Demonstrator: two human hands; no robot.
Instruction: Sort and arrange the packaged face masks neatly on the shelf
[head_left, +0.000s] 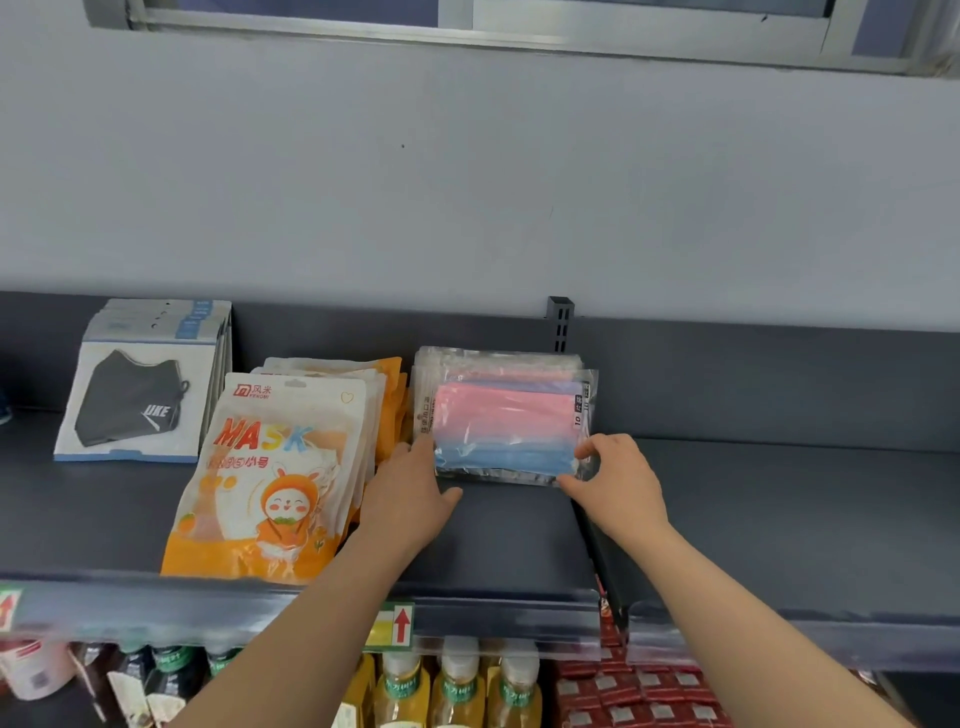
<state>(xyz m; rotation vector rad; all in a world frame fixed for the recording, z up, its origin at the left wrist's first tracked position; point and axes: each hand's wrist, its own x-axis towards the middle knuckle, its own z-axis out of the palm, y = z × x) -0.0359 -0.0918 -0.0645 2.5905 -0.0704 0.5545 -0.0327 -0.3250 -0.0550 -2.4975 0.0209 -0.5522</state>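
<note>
1. Both hands are on the stack of pink-and-blue mask packs (506, 418), which leans against the shelf's back wall near the middle of the shelf (498, 540), just right of the orange pile.
2. The left hand (415, 499) is pressed to the stack's lower left corner, fingers loosely spread and flat, thumb out along the front edge; it steadies rather than grips.
3. The right hand (615, 480) pinches the lower right corner of the front pack, thumb and fingertips partly closed on the clear film.
4. Handling, as I judge it: thin clear bags of soft masks, very light, floppy, and slick film on film, so the packs will likely slide off one another if tilted.
5. Best hold looks like the two short ends, squeezing the whole stack together, not one pack's sealed edge.
6. Long axis runs left to right, parallel to the shelf's front edge; the pink half is up toward the back wall, the blue band down toward the front.
7. The orange MASK pouches (270, 467) stand with their long axis front to back, printed faces up, fanned toward the front edge.
8. The black mask packs (137, 400) stand at the left end, faces forward, leaning back in a row.
</note>
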